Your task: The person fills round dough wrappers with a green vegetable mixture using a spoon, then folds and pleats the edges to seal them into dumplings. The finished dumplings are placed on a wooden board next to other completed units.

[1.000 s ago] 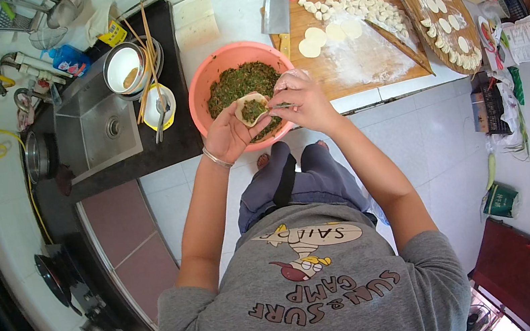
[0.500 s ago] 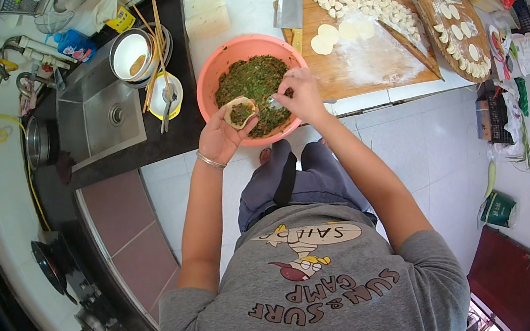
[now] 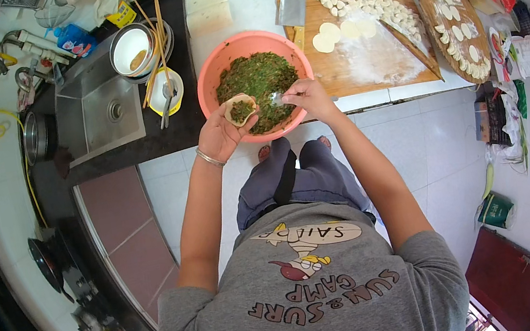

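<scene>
My left hand cups a round dumpling wrapper with a mound of green filling in its middle, held over the near left rim of a pink basin. Chopped green filling fills much of that basin. Over the basin's right side, my right hand is closed on the handle of a metal spoon, its bowl pointing left toward the wrapper. Most of the handle is hidden by my fingers.
Right of the basin, a floured wooden board bears flat wrappers, dough pieces and a rolling pin. A cleaver lies at its left edge. A round board holds dumplings and wrappers. Left are a sink and bowls.
My right hand has turned and shifted slightly, so the spoon now shows more plainly between my fingers and the wrapper. My left hand stays nearly in place with the filled wrapper.
</scene>
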`<state>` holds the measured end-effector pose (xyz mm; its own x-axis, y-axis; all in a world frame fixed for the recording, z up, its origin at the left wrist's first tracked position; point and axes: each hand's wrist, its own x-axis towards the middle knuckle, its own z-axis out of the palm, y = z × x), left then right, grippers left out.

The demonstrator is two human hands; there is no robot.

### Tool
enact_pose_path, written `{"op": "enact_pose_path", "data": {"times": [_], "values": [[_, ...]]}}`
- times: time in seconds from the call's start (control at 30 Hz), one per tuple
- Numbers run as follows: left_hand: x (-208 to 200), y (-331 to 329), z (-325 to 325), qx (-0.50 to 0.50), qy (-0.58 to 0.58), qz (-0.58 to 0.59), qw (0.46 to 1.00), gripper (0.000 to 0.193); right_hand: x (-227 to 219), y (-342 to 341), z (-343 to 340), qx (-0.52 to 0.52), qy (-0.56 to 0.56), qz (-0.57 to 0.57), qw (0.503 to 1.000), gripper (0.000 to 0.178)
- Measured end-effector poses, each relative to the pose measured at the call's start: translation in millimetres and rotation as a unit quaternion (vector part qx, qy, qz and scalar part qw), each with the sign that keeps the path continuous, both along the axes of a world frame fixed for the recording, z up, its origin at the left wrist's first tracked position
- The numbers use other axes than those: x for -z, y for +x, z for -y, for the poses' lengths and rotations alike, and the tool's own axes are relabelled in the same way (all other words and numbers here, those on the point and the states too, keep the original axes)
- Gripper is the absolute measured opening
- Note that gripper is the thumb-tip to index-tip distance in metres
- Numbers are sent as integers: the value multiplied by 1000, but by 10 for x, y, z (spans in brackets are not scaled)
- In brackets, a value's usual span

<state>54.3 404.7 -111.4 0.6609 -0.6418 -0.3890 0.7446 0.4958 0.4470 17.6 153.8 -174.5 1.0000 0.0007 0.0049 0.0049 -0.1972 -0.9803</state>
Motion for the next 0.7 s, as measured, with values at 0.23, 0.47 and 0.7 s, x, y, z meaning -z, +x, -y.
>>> {"op": "enact_pose_path", "data": {"times": [0.23, 0.47, 0.7], "values": [[-44, 44, 89, 15, -7, -7, 1000, 45, 67, 66, -46, 48, -200, 97, 974, 16], [-51, 28, 57, 13, 4, 1, 1000, 44, 196, 40, -208, 34, -415, 149, 897, 10], [-29, 17, 91, 12, -10, -4, 1000, 44, 103, -51, 99, -8, -4, -26, 1000, 8]]}}
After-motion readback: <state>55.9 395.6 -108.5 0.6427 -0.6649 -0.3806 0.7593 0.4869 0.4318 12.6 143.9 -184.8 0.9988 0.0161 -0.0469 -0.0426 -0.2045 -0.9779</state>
